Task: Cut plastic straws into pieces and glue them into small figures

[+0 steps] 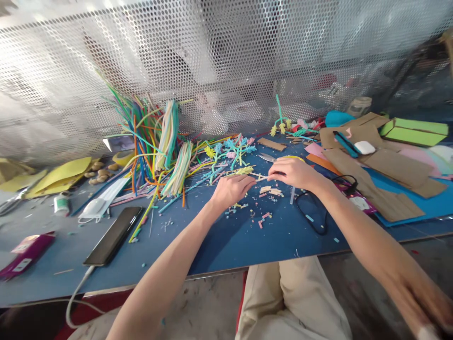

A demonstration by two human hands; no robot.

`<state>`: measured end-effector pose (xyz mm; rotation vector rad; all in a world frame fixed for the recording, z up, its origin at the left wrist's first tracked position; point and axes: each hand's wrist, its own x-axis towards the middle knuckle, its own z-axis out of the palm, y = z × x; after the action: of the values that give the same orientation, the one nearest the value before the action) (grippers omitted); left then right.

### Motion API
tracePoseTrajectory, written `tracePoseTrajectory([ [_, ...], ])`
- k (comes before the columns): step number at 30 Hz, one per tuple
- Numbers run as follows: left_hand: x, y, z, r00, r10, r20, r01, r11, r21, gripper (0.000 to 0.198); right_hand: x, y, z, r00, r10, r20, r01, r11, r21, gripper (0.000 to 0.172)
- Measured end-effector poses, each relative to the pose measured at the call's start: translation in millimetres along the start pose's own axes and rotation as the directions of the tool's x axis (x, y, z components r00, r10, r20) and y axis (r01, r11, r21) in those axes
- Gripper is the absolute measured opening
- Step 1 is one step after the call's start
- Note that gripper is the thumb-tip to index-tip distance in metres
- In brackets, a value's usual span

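My left hand [233,190] and my right hand [292,171] meet above the middle of the blue table, each with fingers pinched. Between them runs a thin pale straw-like piece [261,178], with small cross pieces on it; each hand grips one end. A yellow leafy strip [244,171] shows just behind my left fingers. Short cream tube pieces [270,190] lie under my hands, with small pink cut bits [264,220] nearer me. The tip of a scissors blade [266,157] sticks out beyond my right hand. My fingertips partly hide the held piece.
Bundles of coloured straw-like strips [170,141] and branching blue, pink and yellow pieces [233,150] fill the back. A black phone [113,236] on a white cable lies left. A black cable [311,231], cardboard sheets [396,165] and perforated metal screen [240,56] surround the rest.
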<state>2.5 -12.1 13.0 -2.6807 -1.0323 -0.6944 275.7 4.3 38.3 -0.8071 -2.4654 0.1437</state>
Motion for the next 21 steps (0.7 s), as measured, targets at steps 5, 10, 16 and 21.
tracePoseTrajectory([
  [5,0,-1,2.6,0.998,-0.040,0.056,0.039,0.999,0.024,0.034,0,-1,5,1.000,-0.027,-0.005,0.027,0.999,0.018,0.027],
  [10,-1,-1,5.1,0.996,-0.049,0.080,0.045,0.998,0.044,0.032,-1,-3,10,1.000,-0.008,-0.005,0.008,0.999,0.042,0.029],
  [16,-1,0,3.6,0.990,-0.096,0.101,0.092,0.995,0.048,0.032,0,-8,17,0.999,0.030,0.014,-0.031,0.996,0.081,0.032],
  [21,0,4,1.3,0.984,-0.093,0.155,0.089,0.995,0.034,0.030,-7,-6,-3,0.990,0.125,0.062,-0.127,0.992,0.016,0.039],
])
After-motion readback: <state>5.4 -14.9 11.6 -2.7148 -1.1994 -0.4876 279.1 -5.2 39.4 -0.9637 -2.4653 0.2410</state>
